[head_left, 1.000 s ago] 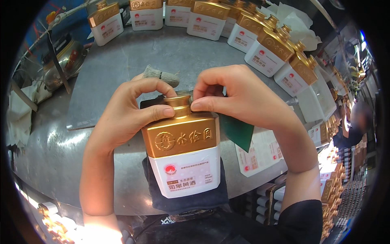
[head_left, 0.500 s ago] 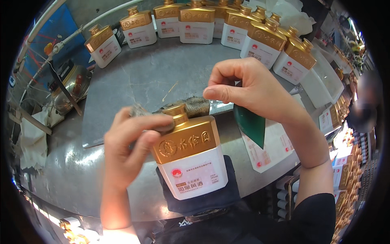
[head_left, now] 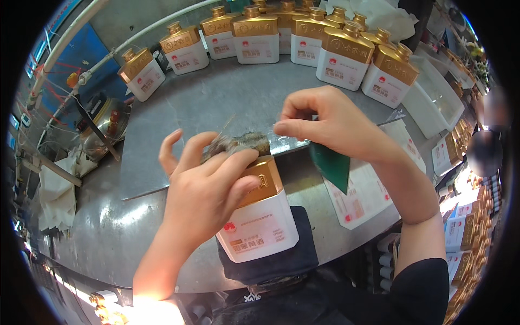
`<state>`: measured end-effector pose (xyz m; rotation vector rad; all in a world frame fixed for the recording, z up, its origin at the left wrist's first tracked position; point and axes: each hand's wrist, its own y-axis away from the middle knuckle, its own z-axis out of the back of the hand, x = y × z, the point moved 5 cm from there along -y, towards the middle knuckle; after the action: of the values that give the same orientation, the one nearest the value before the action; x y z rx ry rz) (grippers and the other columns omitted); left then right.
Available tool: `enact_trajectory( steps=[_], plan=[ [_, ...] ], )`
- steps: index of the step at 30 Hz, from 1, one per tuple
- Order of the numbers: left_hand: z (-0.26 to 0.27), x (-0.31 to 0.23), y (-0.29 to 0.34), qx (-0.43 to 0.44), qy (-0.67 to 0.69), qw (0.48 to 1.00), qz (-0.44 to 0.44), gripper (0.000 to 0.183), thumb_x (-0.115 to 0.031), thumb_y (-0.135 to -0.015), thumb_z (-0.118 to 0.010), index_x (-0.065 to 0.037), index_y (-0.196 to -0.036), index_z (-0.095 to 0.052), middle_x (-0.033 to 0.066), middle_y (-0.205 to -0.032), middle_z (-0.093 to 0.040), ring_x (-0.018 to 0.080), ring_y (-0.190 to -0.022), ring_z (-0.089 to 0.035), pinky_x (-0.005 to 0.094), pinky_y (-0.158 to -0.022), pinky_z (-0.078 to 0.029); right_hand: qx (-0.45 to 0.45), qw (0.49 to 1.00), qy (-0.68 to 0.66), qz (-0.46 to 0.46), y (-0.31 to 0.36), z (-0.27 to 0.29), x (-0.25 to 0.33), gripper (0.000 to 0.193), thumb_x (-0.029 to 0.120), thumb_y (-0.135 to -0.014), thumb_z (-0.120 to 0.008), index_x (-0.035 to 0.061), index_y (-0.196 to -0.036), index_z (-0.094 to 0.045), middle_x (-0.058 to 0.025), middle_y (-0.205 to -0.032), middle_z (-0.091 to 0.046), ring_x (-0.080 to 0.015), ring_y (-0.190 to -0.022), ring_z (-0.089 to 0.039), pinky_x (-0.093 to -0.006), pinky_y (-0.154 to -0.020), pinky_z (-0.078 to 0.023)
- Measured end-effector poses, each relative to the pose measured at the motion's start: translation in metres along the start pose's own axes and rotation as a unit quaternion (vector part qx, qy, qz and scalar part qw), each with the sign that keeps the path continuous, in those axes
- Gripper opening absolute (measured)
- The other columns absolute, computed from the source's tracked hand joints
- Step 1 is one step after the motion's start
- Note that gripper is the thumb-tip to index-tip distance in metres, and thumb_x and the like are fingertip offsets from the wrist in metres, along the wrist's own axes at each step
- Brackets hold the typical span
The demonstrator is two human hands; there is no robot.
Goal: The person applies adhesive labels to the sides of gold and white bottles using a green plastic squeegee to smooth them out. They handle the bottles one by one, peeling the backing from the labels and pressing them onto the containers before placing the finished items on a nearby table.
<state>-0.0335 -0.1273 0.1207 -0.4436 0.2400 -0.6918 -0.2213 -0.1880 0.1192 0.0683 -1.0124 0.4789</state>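
A flat bottle (head_left: 257,225) with a gold shoulder and white body leans on a dark pad in front of me, label side up. My left hand (head_left: 208,187) lies over its neck and shoulder. The thumb and forefinger are on the gold part, the outer fingers are lifted apart, and the neck is hidden. Behind those fingers is a grey-brown bundle (head_left: 254,142), partly covered. My right hand (head_left: 319,119) hovers to the right, thumb against curled fingers. From its underside hangs a flat green scraper-like piece (head_left: 331,169) with a pointed lower end. Whether the fingertips pinch anything else is too small to tell.
Several similar bottles (head_left: 255,40) stand in an arc at the table's back. On the right lie printed label sheets (head_left: 360,208) and a white tray (head_left: 436,105). A metal pot (head_left: 108,127) is at left. More bottles (head_left: 460,233) crowd the lower right.
My left hand has moved right and forward across the bottle's gold shoulder, covering its neck. The bottle sits slightly further left in the picture. My right hand has barely moved.
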Motion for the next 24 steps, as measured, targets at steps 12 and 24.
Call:
enact_trajectory(
  steps=[12,24],
  plan=[
    [-0.002,0.026,0.041,-0.119,0.1,0.982,0.107,0.036,-0.035,-0.101,-0.046,-0.007,-0.114,-0.064,0.009,-0.093,-0.063,0.0241,-0.101,-0.056,0.048,-0.107,-0.023,0.158,0.98,0.09,0.081,-0.036,-0.05,0.026,0.037,0.035,-0.091,-0.063,-0.0008,-0.099,-0.069,-0.0112,-0.074,-0.067,-0.0172,-0.068,-0.064,-0.0312,-0.064,-0.05],
    [0.01,0.039,0.074,-0.113,0.447,0.872,0.165,0.074,-0.067,-0.096,-0.029,-0.006,-0.128,-0.059,0.0094,-0.127,-0.059,0.0195,-0.117,-0.054,0.0338,-0.099,-0.04,0.097,0.988,0.112,-0.035,0.018,-0.001,0.098,0.032,0.03,-0.094,-0.061,-0.0001,-0.091,-0.072,-0.0027,-0.07,-0.066,-0.0072,-0.059,-0.058,-0.0253,-0.055,-0.049]
  ],
)
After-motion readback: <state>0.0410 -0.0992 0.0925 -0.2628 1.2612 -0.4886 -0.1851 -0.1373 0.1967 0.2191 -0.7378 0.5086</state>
